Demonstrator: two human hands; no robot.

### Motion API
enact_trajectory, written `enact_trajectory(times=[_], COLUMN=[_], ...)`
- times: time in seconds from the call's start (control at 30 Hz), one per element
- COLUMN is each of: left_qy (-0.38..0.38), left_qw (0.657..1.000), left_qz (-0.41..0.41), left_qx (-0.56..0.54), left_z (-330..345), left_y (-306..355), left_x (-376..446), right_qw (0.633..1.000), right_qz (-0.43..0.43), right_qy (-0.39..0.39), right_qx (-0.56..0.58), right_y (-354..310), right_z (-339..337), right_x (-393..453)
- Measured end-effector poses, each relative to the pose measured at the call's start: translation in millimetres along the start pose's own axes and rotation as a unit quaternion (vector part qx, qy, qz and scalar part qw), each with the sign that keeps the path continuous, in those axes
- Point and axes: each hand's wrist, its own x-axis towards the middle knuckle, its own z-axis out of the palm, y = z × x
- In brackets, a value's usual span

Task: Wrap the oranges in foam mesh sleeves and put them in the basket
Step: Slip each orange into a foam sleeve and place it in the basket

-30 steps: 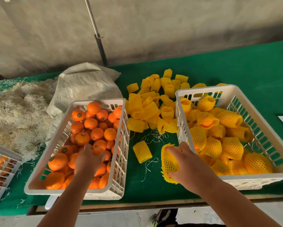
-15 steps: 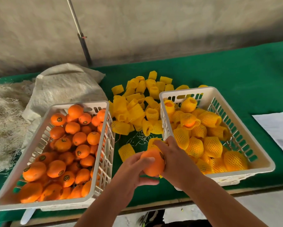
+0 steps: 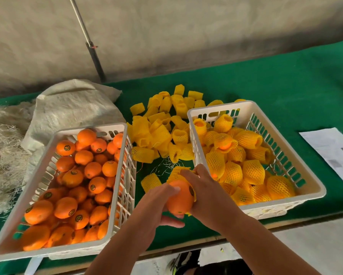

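Working over the gap between two white baskets, the person holds one orange (image 3: 180, 199) in both hands above the green table cover (image 3: 285, 80). Left hand (image 3: 156, 207) grips the fruit from the near side, fingers curled round it. Right hand (image 3: 204, 187) pinches a yellow foam mesh sleeve (image 3: 177, 173) that is bunched at the orange's far end; most of the peel is bare. Judged: sleeve is just being started over the fruit, not pulled down yet.

Progress, as it lies:
- Right basket (image 3: 313, 187) holds a good heap of sleeved oranges (image 3: 252, 171), roughly to the rim in places.
- Left basket (image 3: 115, 225) holds plenty of bare oranges (image 3: 91, 169), many with dark round stickers. Looks like more unwrapped than wrapped, so a good half of the job is left.
- Pile of loose sleeves (image 3: 158, 126) between and behind the baskets; one lone sleeve (image 3: 150, 181) lies just beside the hands. Supply looks ample.

Also about: a pale woven sack (image 3: 73, 108), a heap of straw-like fibre (image 3: 4, 147) at far left, a printed sheet of paper (image 3: 333, 151) at right.
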Motion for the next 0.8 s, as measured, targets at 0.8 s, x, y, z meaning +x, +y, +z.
enact_trajectory(times=[0.8], left_qy=[0.281], left_qw=[0.826], left_qz=[0.325], left_qx=[0.365], left_z=[1], left_y=[-49], left_x=[17], right_qw=[0.993], right_qz=[-0.063], right_qy=[0.09], right_qx=[0.048], right_y=[-48], right_z=[-3], right_x=[-43])
